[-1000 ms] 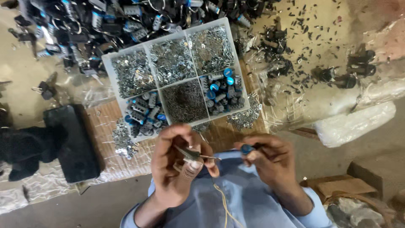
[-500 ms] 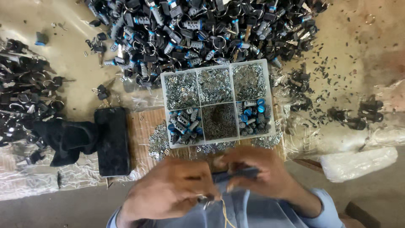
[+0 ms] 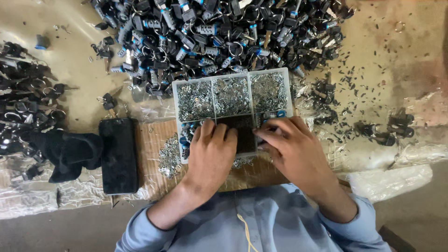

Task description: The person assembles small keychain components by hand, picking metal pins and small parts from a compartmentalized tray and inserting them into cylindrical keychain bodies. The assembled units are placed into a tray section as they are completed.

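Left hand: the left hand (image 3: 212,156) lies palm down over the near left cells of the clear divided tray (image 3: 232,74), fingers together and curled a little; whether anything sits under them I cannot tell.
Right hand: the right hand (image 3: 294,149) is right beside it, over the tray's near right cells, fingertips (image 3: 262,135) bent down into the dark middle cell (what they pinch, if anything, is hidden).
Tray: it sits just beyond both wrists, on a brown board (image 3: 151,140) at the near middle of the desk, its three far cells full of small silver metal bits (image 3: 231,95).
Loose bits: a small spill of silver pieces (image 3: 169,156) lies on the board just left of the left hand.
Pile: a big heap of black and blue lock parts (image 3: 210,32) fills the far edge, touching the tray's far side.
Phone: a black phone (image 3: 118,155) lies left of the board, well clear of the hands.
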Demonstrator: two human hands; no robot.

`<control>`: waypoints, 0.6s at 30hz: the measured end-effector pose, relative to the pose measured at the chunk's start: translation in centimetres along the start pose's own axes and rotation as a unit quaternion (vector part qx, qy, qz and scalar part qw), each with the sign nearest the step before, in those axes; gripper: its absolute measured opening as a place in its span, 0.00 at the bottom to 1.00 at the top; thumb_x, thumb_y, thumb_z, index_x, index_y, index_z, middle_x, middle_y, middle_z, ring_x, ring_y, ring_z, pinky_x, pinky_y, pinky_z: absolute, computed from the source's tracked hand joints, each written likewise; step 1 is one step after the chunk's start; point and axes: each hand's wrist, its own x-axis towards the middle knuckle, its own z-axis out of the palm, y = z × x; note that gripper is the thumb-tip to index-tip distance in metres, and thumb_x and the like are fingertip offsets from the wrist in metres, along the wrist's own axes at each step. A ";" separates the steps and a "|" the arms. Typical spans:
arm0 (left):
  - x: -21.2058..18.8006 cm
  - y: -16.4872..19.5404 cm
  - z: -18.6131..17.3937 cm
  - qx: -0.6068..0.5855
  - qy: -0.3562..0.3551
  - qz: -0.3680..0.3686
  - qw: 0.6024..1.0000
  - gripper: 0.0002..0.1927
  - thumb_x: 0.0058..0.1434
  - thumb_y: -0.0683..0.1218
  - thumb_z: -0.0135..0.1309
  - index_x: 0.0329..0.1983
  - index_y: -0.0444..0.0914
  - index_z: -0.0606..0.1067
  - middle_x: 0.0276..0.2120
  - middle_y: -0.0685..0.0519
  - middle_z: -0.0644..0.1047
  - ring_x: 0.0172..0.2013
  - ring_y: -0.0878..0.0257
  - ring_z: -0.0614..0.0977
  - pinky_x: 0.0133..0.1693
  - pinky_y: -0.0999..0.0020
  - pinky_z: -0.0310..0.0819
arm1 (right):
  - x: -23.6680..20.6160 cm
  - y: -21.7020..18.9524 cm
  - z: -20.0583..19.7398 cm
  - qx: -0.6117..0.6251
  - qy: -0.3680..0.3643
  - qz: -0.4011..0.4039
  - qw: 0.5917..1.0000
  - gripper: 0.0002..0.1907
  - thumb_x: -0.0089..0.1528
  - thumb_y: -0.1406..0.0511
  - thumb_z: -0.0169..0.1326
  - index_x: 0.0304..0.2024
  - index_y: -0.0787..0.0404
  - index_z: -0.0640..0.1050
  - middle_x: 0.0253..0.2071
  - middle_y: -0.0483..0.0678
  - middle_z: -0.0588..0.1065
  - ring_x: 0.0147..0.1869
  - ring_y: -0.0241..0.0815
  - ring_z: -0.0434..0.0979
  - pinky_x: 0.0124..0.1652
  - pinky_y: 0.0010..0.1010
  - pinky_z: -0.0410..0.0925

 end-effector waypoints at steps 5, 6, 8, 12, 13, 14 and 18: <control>-0.1 0.4 -0.2 -0.078 0.074 -0.002 0.994 0.05 0.56 0.40 0.60 0.34 0.36 0.76 0.33 0.50 0.74 0.39 0.51 0.75 0.41 0.57 0.73 | -0.6 0.6 0.5 -0.006 0.024 -0.029 0.999 0.15 0.49 0.73 0.61 0.39 0.56 0.82 0.49 0.45 0.76 0.53 0.53 0.74 0.49 0.42 0.72; -0.1 0.5 -0.3 -0.089 0.083 0.000 0.993 0.05 0.56 0.40 0.60 0.35 0.36 0.76 0.34 0.50 0.75 0.39 0.51 0.75 0.41 0.57 0.73 | -0.7 0.7 0.5 -0.002 0.027 -0.023 0.999 0.15 0.49 0.73 0.61 0.39 0.57 0.82 0.49 0.44 0.76 0.52 0.53 0.75 0.48 0.42 0.73; 0.0 0.7 -0.5 -0.103 0.099 0.001 0.990 0.07 0.57 0.40 0.61 0.38 0.36 0.77 0.36 0.50 0.76 0.39 0.51 0.75 0.41 0.57 0.73 | -0.9 0.9 0.4 0.004 0.046 -0.021 0.999 0.13 0.53 0.73 0.62 0.39 0.56 0.82 0.48 0.44 0.77 0.51 0.51 0.75 0.48 0.41 0.73; 0.2 0.7 -1.0 -0.122 0.128 -0.005 0.984 0.07 0.59 0.40 0.63 0.39 0.38 0.78 0.37 0.52 0.78 0.39 0.52 0.76 0.43 0.57 0.73 | -0.7 1.0 0.7 0.017 0.054 -0.020 0.998 0.12 0.54 0.71 0.63 0.41 0.57 0.82 0.44 0.45 0.78 0.49 0.52 0.75 0.47 0.42 0.72; 0.2 0.7 -1.2 -0.130 0.134 -0.008 0.982 0.07 0.60 0.41 0.64 0.39 0.40 0.78 0.36 0.53 0.78 0.38 0.53 0.76 0.43 0.57 0.73 | -0.6 1.0 0.8 0.017 0.046 -0.018 0.999 0.12 0.54 0.71 0.63 0.41 0.57 0.82 0.43 0.46 0.79 0.48 0.52 0.75 0.46 0.43 0.72; 0.2 0.6 -1.3 -0.140 0.135 -0.011 0.981 0.07 0.59 0.39 0.63 0.41 0.39 0.78 0.37 0.52 0.79 0.39 0.52 0.77 0.44 0.58 0.73 | -0.6 0.9 0.9 0.017 0.038 -0.015 0.999 0.12 0.54 0.71 0.64 0.41 0.57 0.82 0.43 0.46 0.79 0.48 0.53 0.75 0.46 0.43 0.72; -0.3 0.2 -1.7 -0.154 0.121 -0.020 0.980 0.12 0.56 0.34 0.60 0.44 0.37 0.79 0.40 0.51 0.80 0.40 0.52 0.77 0.45 0.59 0.74 | -0.5 0.7 0.5 0.016 0.039 -0.019 0.999 0.12 0.55 0.72 0.63 0.42 0.57 0.82 0.42 0.48 0.78 0.48 0.55 0.75 0.46 0.44 0.72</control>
